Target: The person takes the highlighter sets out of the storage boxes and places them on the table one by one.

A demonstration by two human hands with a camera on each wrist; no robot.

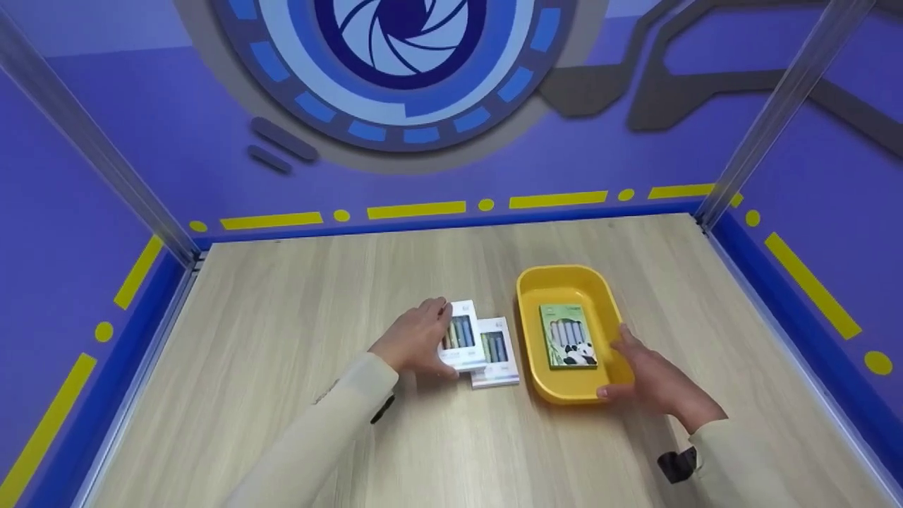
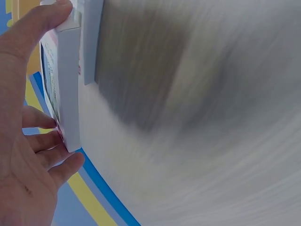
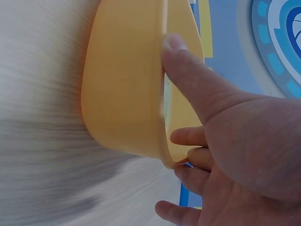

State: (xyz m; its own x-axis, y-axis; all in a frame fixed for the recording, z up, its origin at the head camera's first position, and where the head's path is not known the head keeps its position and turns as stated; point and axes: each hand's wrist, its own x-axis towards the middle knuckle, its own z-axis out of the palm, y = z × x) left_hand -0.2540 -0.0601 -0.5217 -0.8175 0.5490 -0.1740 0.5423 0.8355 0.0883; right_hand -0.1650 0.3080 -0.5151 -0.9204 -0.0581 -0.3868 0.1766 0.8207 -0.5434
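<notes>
My left hand [image 1: 416, 340] grips a white box of crayons [image 1: 461, 334] with a dark window showing coloured sticks. In the left wrist view, thumb and fingers hold opposite ends of this box [image 2: 68, 89]. Its right edge overlaps a second white box [image 1: 498, 353], similar in look, which lies lower beside it. To the right stands a yellow plastic basin [image 1: 529, 346]; a green box with a panda picture [image 1: 568, 336] lies inside. My right hand [image 1: 656, 374] holds the basin's near right corner, thumb at the near rim and fingers over the right side.
Everything rests on a light wood-grain table [image 1: 317, 303]. Blue-purple panels with yellow markings [image 1: 416, 209] enclose its back and both sides. Metal posts [image 1: 783, 116] stand at the back corners.
</notes>
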